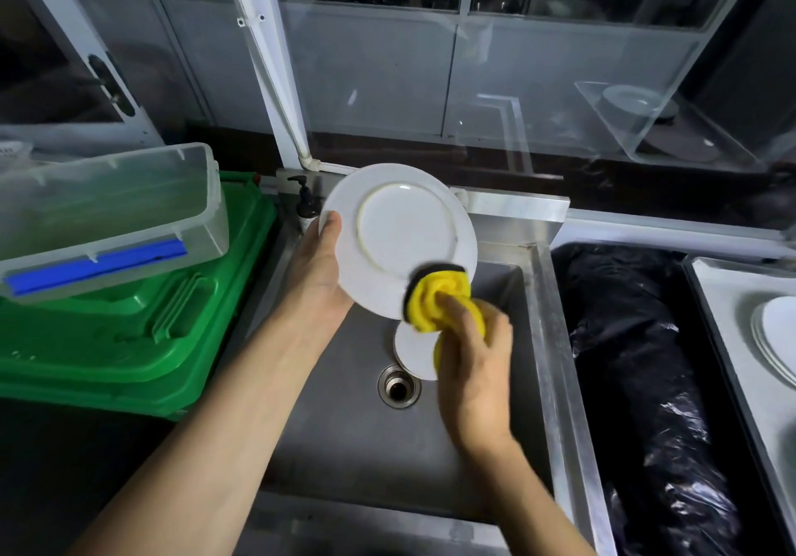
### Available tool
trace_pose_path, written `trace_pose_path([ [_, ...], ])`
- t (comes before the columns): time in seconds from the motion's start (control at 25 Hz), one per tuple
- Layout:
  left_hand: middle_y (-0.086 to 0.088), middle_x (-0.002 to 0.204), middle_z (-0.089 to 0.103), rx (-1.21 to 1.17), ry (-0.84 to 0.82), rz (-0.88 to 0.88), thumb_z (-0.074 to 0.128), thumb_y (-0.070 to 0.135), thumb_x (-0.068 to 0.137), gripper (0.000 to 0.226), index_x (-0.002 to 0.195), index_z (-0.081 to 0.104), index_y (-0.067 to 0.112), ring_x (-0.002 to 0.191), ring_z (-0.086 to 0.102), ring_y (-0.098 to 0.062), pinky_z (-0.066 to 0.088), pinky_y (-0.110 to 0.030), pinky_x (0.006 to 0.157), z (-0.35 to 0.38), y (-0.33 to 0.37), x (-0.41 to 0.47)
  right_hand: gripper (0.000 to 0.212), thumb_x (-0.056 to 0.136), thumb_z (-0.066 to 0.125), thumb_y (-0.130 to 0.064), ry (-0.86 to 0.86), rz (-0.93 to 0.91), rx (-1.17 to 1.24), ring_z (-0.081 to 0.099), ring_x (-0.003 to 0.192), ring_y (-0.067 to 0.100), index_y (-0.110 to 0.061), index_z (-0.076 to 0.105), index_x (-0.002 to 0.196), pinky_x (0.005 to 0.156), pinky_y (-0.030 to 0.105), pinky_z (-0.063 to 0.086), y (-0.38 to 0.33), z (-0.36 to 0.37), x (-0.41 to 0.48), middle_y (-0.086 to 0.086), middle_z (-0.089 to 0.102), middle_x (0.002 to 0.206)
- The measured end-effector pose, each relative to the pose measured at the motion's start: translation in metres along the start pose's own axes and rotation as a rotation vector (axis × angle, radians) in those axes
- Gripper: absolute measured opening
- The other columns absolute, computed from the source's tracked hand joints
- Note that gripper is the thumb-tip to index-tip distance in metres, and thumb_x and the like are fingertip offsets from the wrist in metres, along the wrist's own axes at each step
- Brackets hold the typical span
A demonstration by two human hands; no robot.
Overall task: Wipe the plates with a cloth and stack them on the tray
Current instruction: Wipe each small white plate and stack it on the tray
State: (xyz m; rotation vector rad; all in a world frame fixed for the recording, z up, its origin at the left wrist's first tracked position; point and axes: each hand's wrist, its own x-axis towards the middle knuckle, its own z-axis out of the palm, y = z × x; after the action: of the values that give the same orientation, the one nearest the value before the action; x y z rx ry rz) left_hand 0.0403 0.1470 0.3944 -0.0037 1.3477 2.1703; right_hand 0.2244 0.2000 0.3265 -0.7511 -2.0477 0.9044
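My left hand (318, 271) grips the left rim of a white plate (400, 232), held tilted over the sink with its underside towards me. My right hand (474, 353) holds a bunched yellow cloth (435, 301) with a dark backing and presses it against the plate's lower right edge; the cloth is blurred. A smaller white plate (413, 353) lies in the sink below, partly hidden by my right hand. At the far right, a stack of white plates (775, 340) sits on a pale tray (723, 292).
The steel sink (344, 426) has a drain (398, 385) near its middle. A soap pump bottle (306, 204) stands at its back left corner. A clear plastic box (112, 211) rests on a green bin (129, 331) at the left. A black bag-lined bin (637, 361) stands between sink and tray.
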Motion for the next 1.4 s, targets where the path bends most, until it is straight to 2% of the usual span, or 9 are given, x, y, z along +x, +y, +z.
trace_pose_path([
  [0.12, -0.003, 0.129, 0.068, 0.044, -0.085, -0.048, 0.048, 0.035, 0.104, 0.031, 0.131, 0.059, 0.028, 0.118, 0.065, -0.024, 0.054, -0.047, 0.097, -0.006, 0.001, -0.007, 0.038, 0.093, 0.050, -0.007, 0.094, 0.013, -0.073, 0.045, 0.102, 0.007, -0.012, 0.064, 0.127, 0.097, 0.025, 0.045, 0.022, -0.015, 0.038, 0.009, 0.059, 0.113],
  [0.28, -0.011, 0.133, 0.064, 0.057, -0.141, -0.101, 0.056, 0.031, 0.100, 0.032, 0.129, 0.057, 0.017, 0.124, 0.060, -0.030, 0.046, -0.054, 0.105, -0.004, -0.003, -0.016, 0.040, 0.093, 0.048, 0.001, 0.122, 0.056, -0.112, 0.047, 0.103, 0.014, -0.015, 0.064, 0.126, 0.093, 0.014, 0.039, 0.024, -0.031, 0.081, 0.007, 0.059, 0.111],
  [0.36, -0.011, 0.131, 0.065, 0.059, -0.141, -0.084, 0.060, 0.029, 0.099, 0.031, 0.126, 0.058, 0.015, 0.123, 0.061, -0.030, 0.047, -0.052, 0.104, -0.002, -0.002, -0.019, 0.044, 0.093, 0.050, -0.001, 0.093, 0.015, -0.130, 0.050, 0.109, 0.018, -0.017, 0.063, 0.132, 0.096, 0.024, 0.043, 0.019, -0.038, 0.092, 0.008, 0.057, 0.115],
  [0.56, 0.010, 0.084, 0.077, 0.158, -0.146, -0.003, 0.059, 0.018, 0.099, 0.015, 0.091, 0.071, 0.021, 0.080, 0.072, -0.006, 0.054, -0.035, 0.090, 0.012, -0.013, -0.030, 0.049, 0.087, 0.054, -0.008, -0.078, -0.309, -0.355, 0.053, 0.104, 0.030, -0.026, 0.063, 0.132, 0.093, 0.046, 0.041, -0.022, -0.023, 0.089, 0.008, 0.057, 0.120],
  [0.76, -0.013, 0.119, 0.071, 0.095, -0.145, -0.027, 0.065, 0.022, 0.095, 0.036, 0.129, 0.063, 0.011, 0.114, 0.067, -0.031, 0.049, -0.050, 0.104, 0.013, -0.012, -0.024, 0.047, 0.091, 0.054, -0.009, -0.096, -0.332, -0.383, 0.050, 0.105, 0.033, -0.026, 0.060, 0.134, 0.092, 0.045, 0.036, -0.033, -0.006, 0.085, 0.010, 0.054, 0.130],
  [0.92, -0.001, 0.094, 0.077, 0.093, -0.022, -0.019, 0.066, 0.019, 0.095, 0.015, 0.109, 0.071, 0.019, 0.082, 0.073, -0.019, 0.057, -0.039, 0.082, 0.015, -0.006, -0.017, 0.042, 0.089, 0.059, -0.012, -0.135, -0.441, -0.426, 0.052, 0.097, 0.037, -0.027, 0.059, 0.129, 0.084, 0.049, 0.042, -0.028, 0.000, 0.055, 0.013, 0.057, 0.126],
  [1.0, -0.003, 0.107, 0.075, 0.083, 0.015, -0.047, 0.071, 0.023, 0.091, 0.030, 0.121, 0.067, 0.020, 0.091, 0.072, -0.023, 0.058, -0.039, 0.077, 0.012, -0.004, -0.012, 0.047, 0.085, 0.058, -0.008, -0.179, -0.501, -0.448, 0.053, 0.095, 0.037, -0.025, 0.057, 0.129, 0.082, 0.049, 0.043, -0.024, 0.003, 0.033, 0.015, 0.056, 0.126],
  [1.32, 0.000, 0.094, 0.076, 0.195, -0.188, -0.041, 0.056, 0.023, 0.100, 0.019, 0.095, 0.074, 0.023, 0.088, 0.071, -0.014, 0.054, -0.033, 0.083, 0.014, -0.014, -0.028, 0.054, 0.078, 0.077, -0.014, -0.048, -0.322, -0.426, 0.053, 0.102, 0.034, -0.029, 0.063, 0.129, 0.088, 0.048, 0.043, -0.030, 0.002, 0.085, 0.010, 0.054, 0.120],
  [1.4, -0.001, 0.097, 0.076, 0.215, -0.184, -0.037, 0.060, 0.025, 0.098, 0.017, 0.093, 0.076, 0.025, 0.097, 0.069, -0.019, 0.051, -0.041, 0.094, 0.013, -0.014, -0.026, 0.054, 0.080, 0.076, -0.013, -0.039, -0.284, -0.407, 0.053, 0.102, 0.034, -0.028, 0.062, 0.129, 0.090, 0.049, 0.043, -0.030, 0.003, 0.083, 0.010, 0.054, 0.120],
])
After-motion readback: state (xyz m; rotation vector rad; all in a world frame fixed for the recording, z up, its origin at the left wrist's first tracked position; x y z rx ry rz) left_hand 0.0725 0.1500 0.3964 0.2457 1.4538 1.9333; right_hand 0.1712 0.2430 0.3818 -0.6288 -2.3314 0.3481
